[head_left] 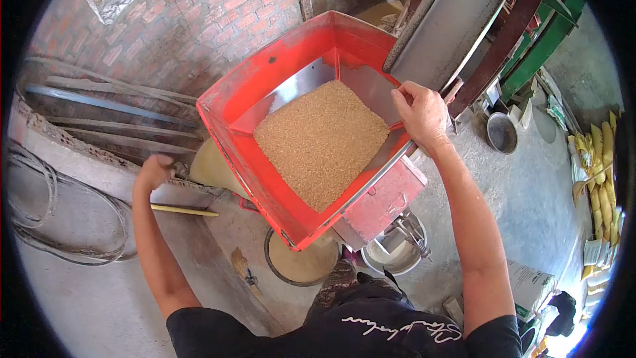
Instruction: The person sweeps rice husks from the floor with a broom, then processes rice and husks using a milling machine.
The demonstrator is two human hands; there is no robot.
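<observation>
Right hand [419, 111] is set on the far right rim of the red hopper [225, 119], fingers [401, 97] curled tight over the edge. Grain [321, 142] is heaped in the hopper's middle, just left of and below those fingers, close but not touched. A steel liner is seen under the grain on the far walls.

Left hand [154, 171] is placed on top of the concrete ledge [79, 225], well apart from the hopper. Its fingers are bent inward; whether anything is gripped cannot be told. A yellow stick [185, 210] is laid across the ledge just below that hand.

Hopper is mounted on a pale red machine body [381, 202]. Below it, a round basin [301, 265] with tan contents and a metal bowl [394, 255] are set on the concrete floor [530, 192]. A grey metal chute [457, 13] is angled down just above the right hand.

Room: brick wall [199, 20] behind the hopper, coiled cables [40, 185] on the ledge at left, green frame [543, 33] at upper right, a dark pan [501, 132] on the floor, yellow sacks [599, 166] stacked at the right edge.
</observation>
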